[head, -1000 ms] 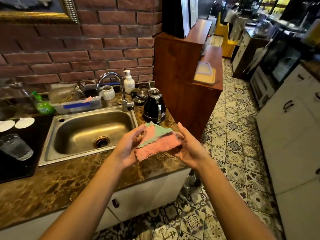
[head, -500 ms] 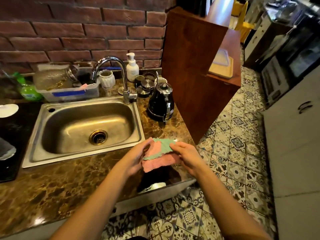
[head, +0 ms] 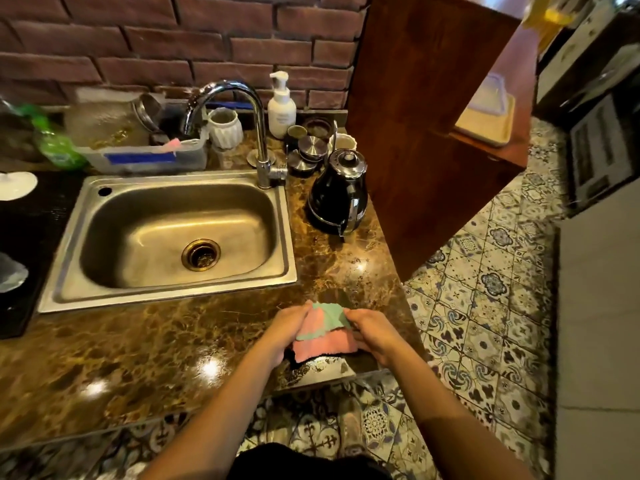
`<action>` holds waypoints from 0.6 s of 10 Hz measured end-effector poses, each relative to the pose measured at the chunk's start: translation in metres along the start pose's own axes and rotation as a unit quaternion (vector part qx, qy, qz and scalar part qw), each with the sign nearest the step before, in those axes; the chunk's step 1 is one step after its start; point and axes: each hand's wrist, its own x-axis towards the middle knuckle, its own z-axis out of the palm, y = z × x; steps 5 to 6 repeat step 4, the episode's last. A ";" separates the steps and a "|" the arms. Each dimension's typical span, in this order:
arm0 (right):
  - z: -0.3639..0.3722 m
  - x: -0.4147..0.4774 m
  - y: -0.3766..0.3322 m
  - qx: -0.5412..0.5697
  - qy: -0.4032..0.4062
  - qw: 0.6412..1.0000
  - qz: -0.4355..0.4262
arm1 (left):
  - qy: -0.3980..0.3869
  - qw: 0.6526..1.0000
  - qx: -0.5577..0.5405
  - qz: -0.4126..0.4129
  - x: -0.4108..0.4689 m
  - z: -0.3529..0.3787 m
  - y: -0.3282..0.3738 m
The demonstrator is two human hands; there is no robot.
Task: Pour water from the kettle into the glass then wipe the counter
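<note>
A pink and green cloth (head: pixel 323 336) is held between my left hand (head: pixel 287 332) and my right hand (head: pixel 374 336), low over the front right corner of the brown marble counter (head: pixel 156 348). Each hand grips one side of it. The black kettle (head: pixel 341 195) stands upright on the counter to the right of the sink, well behind the cloth. Only the rim of the glass (head: pixel 10 277) shows at the left edge, on a black surface.
A steel sink (head: pixel 173 237) with a chrome tap (head: pixel 256 133) fills the middle. Behind it are a dish tub, a white cup, a soap bottle (head: pixel 281 107) and small tins. A tall wooden cabinet (head: pixel 426 133) stands right of the kettle. Tiled floor lies beyond the counter edge.
Both hands have lowered the cloth from chest height down toward the counter's front right corner. The view has tilted down and moved closer to the counter.
</note>
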 end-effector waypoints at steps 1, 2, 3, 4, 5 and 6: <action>-0.014 0.016 0.010 -0.027 -0.013 0.999 0.018 | 0.020 0.999 0.020 0.015 0.004 0.007 -0.005; -0.030 0.024 0.008 -0.092 -0.021 0.995 0.008 | 0.059 0.998 0.031 0.019 0.007 0.011 -0.008; -0.051 0.037 -0.006 -0.164 -0.003 0.985 -0.045 | 0.082 0.993 0.084 0.012 0.013 0.009 -0.009; -0.064 0.038 -0.038 -0.239 0.037 0.963 -0.115 | 0.148 0.973 0.171 0.036 0.012 0.008 0.002; -0.064 0.038 -0.038 -0.239 0.037 0.963 -0.115 | 0.148 0.973 0.171 0.036 0.012 0.008 0.002; -0.064 0.038 -0.038 -0.239 0.037 0.963 -0.115 | 0.148 0.973 0.171 0.036 0.012 0.008 0.002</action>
